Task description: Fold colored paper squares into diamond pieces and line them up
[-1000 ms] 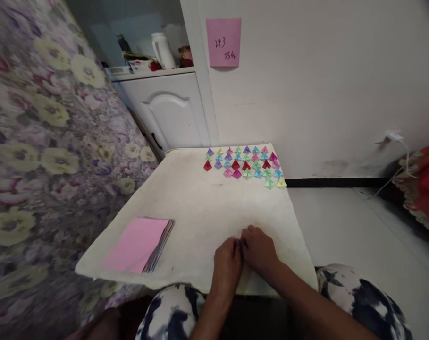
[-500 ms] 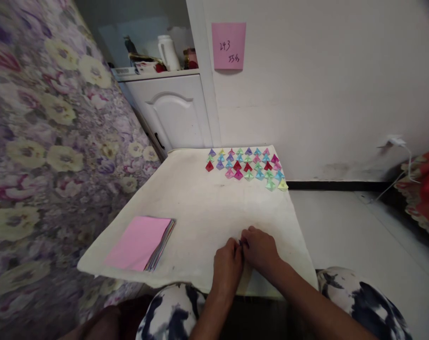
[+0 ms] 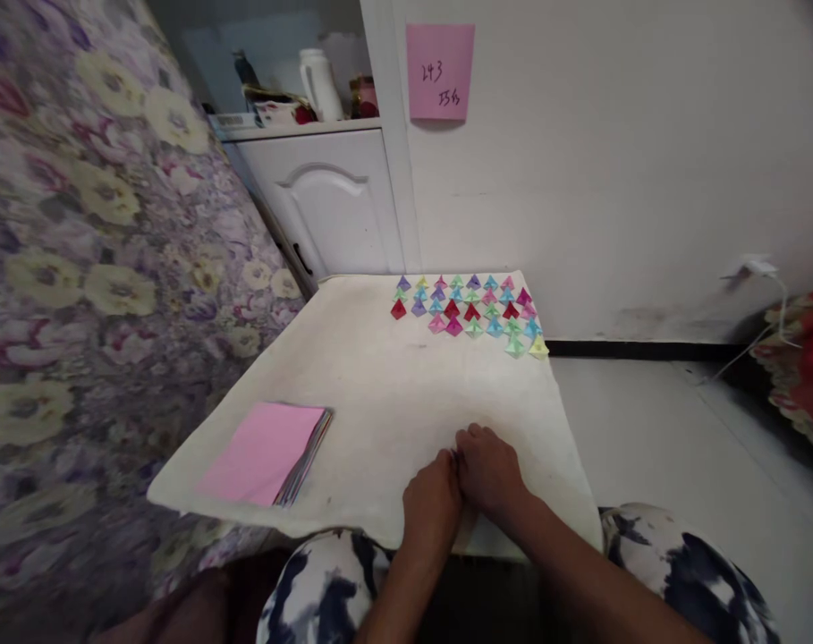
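Observation:
Near the front of the cloth-covered table [image 3: 372,385], my left hand [image 3: 431,501] and my right hand [image 3: 489,468] meet with fingertips pinched together. Between them shows a tiny bit of a purplish piece of paper [image 3: 454,453]; the fingers hide nearly all of it, so its shape cannot be made out. To the left lies a stack of square paper sheets [image 3: 265,454], pink on top, with other colours along its edge. Several rows of small folded paper pieces [image 3: 471,310] in many colours stand along the back right of the table.
A pink note [image 3: 439,72] hangs on the wall behind the table. At the left are a floral curtain [image 3: 111,268] and a white cabinet [image 3: 326,206]. My knees [image 3: 326,581] are at the table's front edge. A plugged-in cable [image 3: 782,291] hangs at the right.
The view has shifted slightly. My hands stay pinched together in nearly the same place, and the small piece between them is now more covered by the fingers.

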Demonstrator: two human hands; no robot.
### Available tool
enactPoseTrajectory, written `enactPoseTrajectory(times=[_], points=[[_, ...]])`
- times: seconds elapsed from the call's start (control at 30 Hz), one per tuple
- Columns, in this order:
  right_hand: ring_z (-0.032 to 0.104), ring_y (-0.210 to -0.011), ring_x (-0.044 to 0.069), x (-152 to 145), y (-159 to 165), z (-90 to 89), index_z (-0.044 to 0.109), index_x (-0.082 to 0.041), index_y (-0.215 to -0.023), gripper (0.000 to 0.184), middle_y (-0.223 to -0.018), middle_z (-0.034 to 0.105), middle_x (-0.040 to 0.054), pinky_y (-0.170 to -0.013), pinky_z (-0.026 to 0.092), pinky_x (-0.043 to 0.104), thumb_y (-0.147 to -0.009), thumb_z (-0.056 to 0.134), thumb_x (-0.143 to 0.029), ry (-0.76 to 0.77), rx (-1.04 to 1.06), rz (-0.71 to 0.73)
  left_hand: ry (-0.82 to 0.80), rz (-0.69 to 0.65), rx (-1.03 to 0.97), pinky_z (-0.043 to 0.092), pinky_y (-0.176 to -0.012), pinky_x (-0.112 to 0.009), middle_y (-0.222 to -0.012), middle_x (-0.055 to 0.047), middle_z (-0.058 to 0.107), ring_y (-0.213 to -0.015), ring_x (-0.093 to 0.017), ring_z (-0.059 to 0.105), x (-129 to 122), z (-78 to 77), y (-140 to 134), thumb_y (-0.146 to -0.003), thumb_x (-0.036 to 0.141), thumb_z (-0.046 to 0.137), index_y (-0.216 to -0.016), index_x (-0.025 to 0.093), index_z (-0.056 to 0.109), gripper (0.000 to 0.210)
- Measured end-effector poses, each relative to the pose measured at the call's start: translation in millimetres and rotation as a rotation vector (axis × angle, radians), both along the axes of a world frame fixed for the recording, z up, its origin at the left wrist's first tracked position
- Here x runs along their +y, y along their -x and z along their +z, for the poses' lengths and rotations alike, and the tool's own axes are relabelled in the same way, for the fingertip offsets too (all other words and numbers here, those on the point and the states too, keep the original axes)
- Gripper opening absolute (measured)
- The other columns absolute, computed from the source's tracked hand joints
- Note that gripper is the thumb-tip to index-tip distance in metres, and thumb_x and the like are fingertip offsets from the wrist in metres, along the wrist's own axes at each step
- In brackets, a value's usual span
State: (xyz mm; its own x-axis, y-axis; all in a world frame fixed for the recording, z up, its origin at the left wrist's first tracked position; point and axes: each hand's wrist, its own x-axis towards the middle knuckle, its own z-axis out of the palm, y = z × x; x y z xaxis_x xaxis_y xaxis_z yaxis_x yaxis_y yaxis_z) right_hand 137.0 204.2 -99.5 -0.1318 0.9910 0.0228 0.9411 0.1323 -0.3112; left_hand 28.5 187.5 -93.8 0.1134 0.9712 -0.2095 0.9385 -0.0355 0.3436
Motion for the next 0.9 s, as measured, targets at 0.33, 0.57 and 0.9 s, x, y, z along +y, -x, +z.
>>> enactPoseTrajectory(times=[0.33,0.57,0.9], points=[[0.052,-0.082,0.017,-3.9,-1.6,-2.6,0.056,-0.020,-0.076,0.018,-0.085,0.057,0.0027,-0.054,0.027,0.026,-0.088,0.043,-0.024,-0.056,0.032,0.044,0.000,-0.004,0.014,0.038,-0.059,-0.032,-0.084,-0.010,0.070,-0.077,-0.028,0.066,-1.1,2.5,0.0,-0.092,0.032,0.022,-0.094,0.020,0.054,0.033],[0.052,-0.081,0.016,-4.3,-2.5,-4.3,0.055,-0.021,-0.078,0.015,-0.085,0.057,0.0011,-0.056,0.027,0.026,-0.087,0.044,-0.025,-0.076,0.057,0.060,0.000,0.008,-0.017,0.036,-0.059,-0.030,-0.083,-0.009,0.070,-0.077,-0.025,0.066,-0.6,-2.1,3.5,-0.092,0.031,0.023,-0.093,0.021,0.052,0.031],[0.052,-0.080,0.015,-5.6,-3.1,4.6,0.060,-0.023,-0.082,0.015,-0.084,0.057,0.0016,-0.059,0.030,0.025,-0.086,0.045,-0.022,-0.076,0.085,0.108,-0.004,0.026,-0.031,0.034,-0.058,-0.029,-0.082,-0.007,0.070,-0.077,-0.023,0.065,0.9,-3.8,6.2,-0.092,0.030,0.025,-0.092,0.022,0.051,0.028]])
